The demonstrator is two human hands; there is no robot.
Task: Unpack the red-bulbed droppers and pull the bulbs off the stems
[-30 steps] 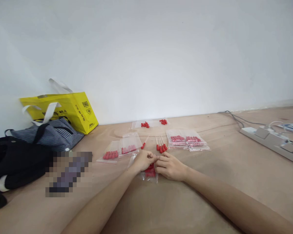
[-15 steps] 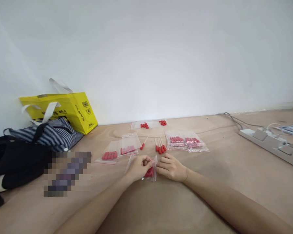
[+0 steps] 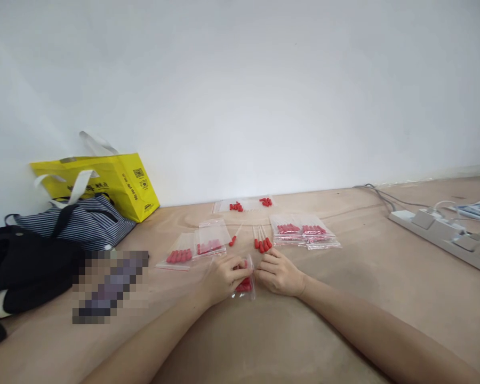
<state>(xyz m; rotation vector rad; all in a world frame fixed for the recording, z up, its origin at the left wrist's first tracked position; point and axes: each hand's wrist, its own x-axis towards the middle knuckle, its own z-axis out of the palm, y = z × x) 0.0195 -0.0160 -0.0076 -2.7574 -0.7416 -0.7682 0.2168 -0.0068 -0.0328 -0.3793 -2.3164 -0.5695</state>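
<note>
My left hand [image 3: 224,280] is closed on a small clear zip bag [image 3: 251,293], fingers curled over its upper part. Red tips [image 3: 245,286] show through the plastic; much of the bag lies under that hand. My right hand [image 3: 280,273] pinches the bag's right edge, its fingers bent together. Just beyond it lie several white sticks with red tips [image 3: 263,245], fanned out. One single red-tipped stick [image 3: 233,239] rests to their left. Filled bags [image 3: 179,256] lie on the left, and a pile of filled bags [image 3: 314,230] sits on the right.
Against the wall, a clear bag [image 3: 249,206] carries more red-tipped pieces. At left stand a yellow shopping bag [image 3: 132,186], a striped bag [image 3: 92,221] and a black bag [image 3: 28,261], beside a blurred-out item [image 3: 111,288]. A white power strip [image 3: 436,234] with cables lies at right.
My left hand's fingers have shifted slightly over the bag, baring more of the red tips. My right hand stays at the bag's edge. The whole view has moved a little.
</note>
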